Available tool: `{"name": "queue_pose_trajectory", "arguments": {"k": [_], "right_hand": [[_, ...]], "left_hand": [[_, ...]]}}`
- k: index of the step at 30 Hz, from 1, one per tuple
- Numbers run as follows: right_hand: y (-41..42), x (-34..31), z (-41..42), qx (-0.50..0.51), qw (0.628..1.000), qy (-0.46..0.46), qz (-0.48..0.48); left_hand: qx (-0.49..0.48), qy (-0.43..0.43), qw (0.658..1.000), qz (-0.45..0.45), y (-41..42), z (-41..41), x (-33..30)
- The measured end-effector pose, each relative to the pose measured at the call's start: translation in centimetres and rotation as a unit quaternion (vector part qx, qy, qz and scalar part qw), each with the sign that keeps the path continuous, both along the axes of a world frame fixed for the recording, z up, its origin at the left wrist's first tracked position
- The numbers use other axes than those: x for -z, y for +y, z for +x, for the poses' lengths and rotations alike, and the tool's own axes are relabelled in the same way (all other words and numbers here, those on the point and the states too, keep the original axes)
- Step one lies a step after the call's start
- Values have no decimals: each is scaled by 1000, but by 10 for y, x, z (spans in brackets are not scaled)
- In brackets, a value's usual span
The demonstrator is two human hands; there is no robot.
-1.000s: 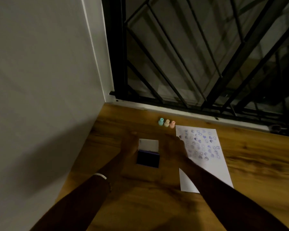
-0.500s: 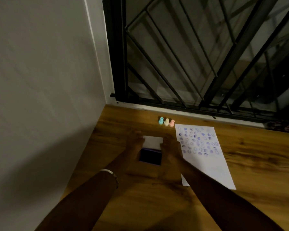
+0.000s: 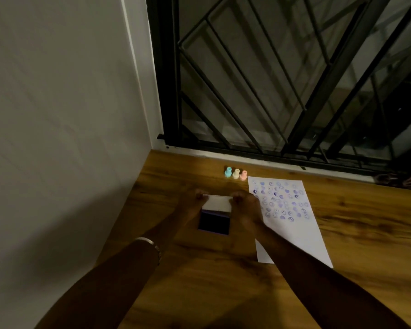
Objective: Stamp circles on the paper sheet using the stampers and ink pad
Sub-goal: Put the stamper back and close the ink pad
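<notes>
Our ink pad (image 3: 214, 224) lies open on the wooden floor (image 3: 199, 281), just left of the paper sheet (image 3: 292, 224). Over the last second both our hands closed on its white lid (image 3: 218, 203), which now tilts up toward us; we judge we are shutting it, so stamping looks finished. Our left hand (image 3: 192, 202) pinches the lid's left edge, our right hand (image 3: 246, 204) its right. The pad shows dark blue-violet ink. The sheet's upper half is crowded with purple prints. 3 stampers (image 3: 235, 173) stand untouched in a row beyond.
</notes>
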State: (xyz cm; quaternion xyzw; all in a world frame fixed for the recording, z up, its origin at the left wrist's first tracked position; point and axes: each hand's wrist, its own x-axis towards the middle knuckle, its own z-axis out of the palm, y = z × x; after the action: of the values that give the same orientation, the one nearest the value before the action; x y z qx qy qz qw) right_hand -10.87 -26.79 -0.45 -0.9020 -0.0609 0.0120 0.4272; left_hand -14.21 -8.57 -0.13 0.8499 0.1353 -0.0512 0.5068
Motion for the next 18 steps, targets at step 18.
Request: {"name": "queue_pose_trajectory", "arguments": {"k": [18], "right_hand": [[-31, 9, -35, -150, 986, -28, -66]], "left_hand": [[84, -10, 996, 20, -2, -44, 8]]}}
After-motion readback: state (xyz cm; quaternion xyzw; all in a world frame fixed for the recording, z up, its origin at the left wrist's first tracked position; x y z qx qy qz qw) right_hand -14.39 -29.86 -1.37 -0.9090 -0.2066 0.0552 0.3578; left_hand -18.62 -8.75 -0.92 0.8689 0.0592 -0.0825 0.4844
